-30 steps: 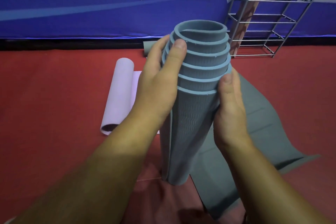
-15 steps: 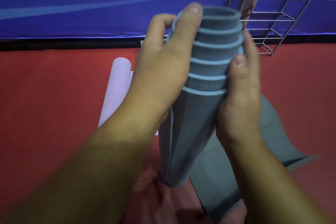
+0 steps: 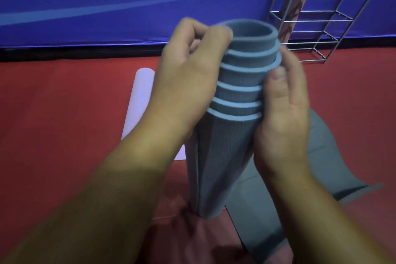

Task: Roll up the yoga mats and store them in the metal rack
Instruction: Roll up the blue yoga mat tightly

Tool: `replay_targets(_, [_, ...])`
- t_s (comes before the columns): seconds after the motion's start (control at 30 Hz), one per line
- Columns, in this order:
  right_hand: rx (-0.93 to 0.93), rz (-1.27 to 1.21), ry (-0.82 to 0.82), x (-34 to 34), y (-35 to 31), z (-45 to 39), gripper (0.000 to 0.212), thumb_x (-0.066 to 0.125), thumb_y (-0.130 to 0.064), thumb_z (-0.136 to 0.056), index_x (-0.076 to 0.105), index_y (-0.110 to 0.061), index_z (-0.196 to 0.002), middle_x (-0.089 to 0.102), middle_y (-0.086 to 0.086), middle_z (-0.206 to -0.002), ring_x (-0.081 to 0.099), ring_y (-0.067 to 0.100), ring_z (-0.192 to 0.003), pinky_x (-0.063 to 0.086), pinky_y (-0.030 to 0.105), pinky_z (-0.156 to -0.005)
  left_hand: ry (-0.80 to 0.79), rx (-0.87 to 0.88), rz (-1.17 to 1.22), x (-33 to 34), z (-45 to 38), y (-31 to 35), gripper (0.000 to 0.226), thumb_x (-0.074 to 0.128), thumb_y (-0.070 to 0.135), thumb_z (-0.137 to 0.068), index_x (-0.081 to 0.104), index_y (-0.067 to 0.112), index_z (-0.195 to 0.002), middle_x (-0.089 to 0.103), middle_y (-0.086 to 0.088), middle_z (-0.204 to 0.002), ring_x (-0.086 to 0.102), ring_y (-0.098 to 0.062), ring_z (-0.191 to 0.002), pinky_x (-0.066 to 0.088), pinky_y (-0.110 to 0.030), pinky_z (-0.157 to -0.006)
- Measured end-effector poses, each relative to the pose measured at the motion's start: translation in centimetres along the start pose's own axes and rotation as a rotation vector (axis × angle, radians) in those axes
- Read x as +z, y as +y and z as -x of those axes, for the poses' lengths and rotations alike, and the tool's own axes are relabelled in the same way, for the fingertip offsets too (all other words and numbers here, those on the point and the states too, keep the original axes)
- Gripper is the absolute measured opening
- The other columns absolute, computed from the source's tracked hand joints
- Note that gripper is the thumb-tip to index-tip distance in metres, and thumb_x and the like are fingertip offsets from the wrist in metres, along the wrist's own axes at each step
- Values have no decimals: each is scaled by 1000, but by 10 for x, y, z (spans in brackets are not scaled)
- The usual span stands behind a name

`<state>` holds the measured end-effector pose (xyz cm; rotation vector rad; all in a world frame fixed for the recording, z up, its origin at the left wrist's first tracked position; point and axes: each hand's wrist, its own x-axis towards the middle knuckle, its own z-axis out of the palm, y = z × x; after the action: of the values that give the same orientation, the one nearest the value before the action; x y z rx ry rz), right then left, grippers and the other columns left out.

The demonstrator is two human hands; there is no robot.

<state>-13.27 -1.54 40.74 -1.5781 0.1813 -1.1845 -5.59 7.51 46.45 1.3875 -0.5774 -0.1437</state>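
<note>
Standing upright between both hands, the telescoped grey mat (image 3: 227, 156) is gripped near its top by left hand (image 3: 190, 83) and right hand (image 3: 282, 113), metal rack (image 3: 321, 17) beyond, right.

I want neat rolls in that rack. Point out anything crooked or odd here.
The blue-grey mat, held upright by the left hand and right hand, has telescoped: its inner turns step upward like a cone. Its tail still trails unrolled on the red floor.
</note>
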Motion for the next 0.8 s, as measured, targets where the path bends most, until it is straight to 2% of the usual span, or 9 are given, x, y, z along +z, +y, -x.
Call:
replay_targets(0.07, [-47,69,-40,-1,-2,-2,54,46,-43,-97,35,-28,-148,61,-31,-119,58,-1,-120,46,23,-101,23,8,11,-2,-1,-2,23,58,37,-82,44,26,-68,45,13,-65,43,-7,-62,40,-29,-60])
replay_targets(0.13, [-21,153,-79,0,6,0,61,45,-45,-97,28,-32,-154,57,-18,-134,54,9,-129,43,35,-109,13,-48,-67,-3,2,-9,20,59,44,-77,51,26,-74,54,15,-68,51,-4,-64,44,-28,-67])
replay_targets(0.23, [-49,124,-79,-4,8,0,53,44,-36,-99,32,-33,-151,49,-1,-150,47,16,-138,36,45,-116,-18,-90,-84,-3,5,-12,30,57,45,-78,68,32,-102,72,20,-92,66,2,-86,50,-29,-85])
replay_targets(0.33, [-142,148,-92,-4,2,-2,42,41,-27,-104,38,-27,-145,50,-8,-144,46,12,-137,35,38,-115,-9,-31,-59,-3,4,-7,48,57,40,-86,64,32,-133,71,22,-116,65,6,-108,50,-26,-100])
replay_targets(0.4, [-110,173,-101,-5,5,-1,39,40,-30,-102,42,-28,-142,52,-6,-140,49,11,-132,37,36,-113,-11,-54,-81,0,7,-10,51,56,39,-83,66,29,-132,73,22,-110,66,6,-105,50,-24,-96])
replay_targets(0.47, [-61,116,-85,-8,6,-2,34,43,-34,-100,47,-30,-134,58,2,-135,56,20,-124,42,50,-107,4,-73,-116,3,11,-12,48,56,38,-80,71,30,-125,74,20,-105,68,5,-100,52,-24,-91])
replay_targets(0.53, [-80,110,-88,-9,2,-4,30,44,-34,-101,48,-27,-130,60,5,-130,58,26,-120,44,55,-103,30,-42,-121,4,10,-12,44,57,37,-80,72,29,-120,74,19,-108,68,3,-102,53,-26,-93])
replay_targets(0.67, [-64,242,-66,-11,-1,3,38,46,-37,-99,53,-18,-131,57,-1,-126,57,15,-116,45,45,-103,36,-54,-140,7,16,-16,45,57,36,-79,73,26,-119,74,16,-109,68,-2,-105,53,-38,-100])
replay_targets(0.8, [-137,280,-50,-11,-6,6,34,50,-27,-99,55,-15,-130,56,0,-129,55,18,-121,44,41,-105,46,-9,-163,9,18,-17,43,55,37,-81,73,27,-119,74,16,-110,67,-2,-106,53,-34,-99])
